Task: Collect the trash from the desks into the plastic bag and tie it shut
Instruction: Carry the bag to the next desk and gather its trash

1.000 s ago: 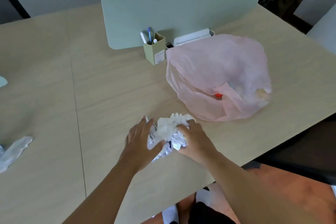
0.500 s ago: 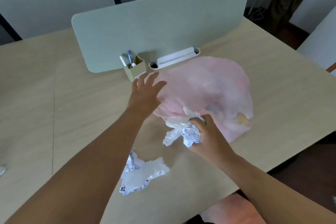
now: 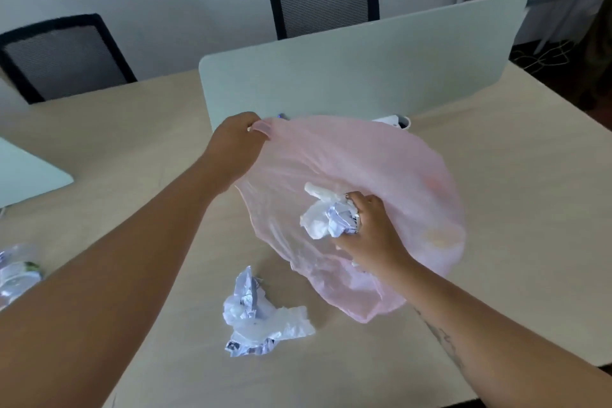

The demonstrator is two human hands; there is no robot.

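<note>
Pink bag (image 3: 381, 169) lies puffed up on the desk (image 3: 132, 149), mid-frame. L hand (image 3: 236, 139) pinches the bag's rim at its far-left corner, fingers curled tight on the film, corner raised off the desk. R hand (image 3: 371, 235) is in front of the bag's middle, fingers clamped round a wad (image 3: 328, 218) of crumpled white paper & plastic. The wad sits against the pink film; can't tell if it's past the bag's mouth. 2nd wad (image 3: 258, 315), same sort of stuff, lies loose on the desk just near-left of the bag, not touching it, no hand on it. Faint reddish & pale shapes show thru the bag's right side, too blurred to name. Right behind the bag a grey-green divider (image 3: 347, 76) stands upright, w/ a white tray (image 3: 394, 121) peeking over the bag's far edge. Clear wrapper (image 3: 16, 271) lies well left of the bag, at frame edge. Black mesh chair (image 3: 324, 0) stands behind the bag, beyond the divider.
</note>
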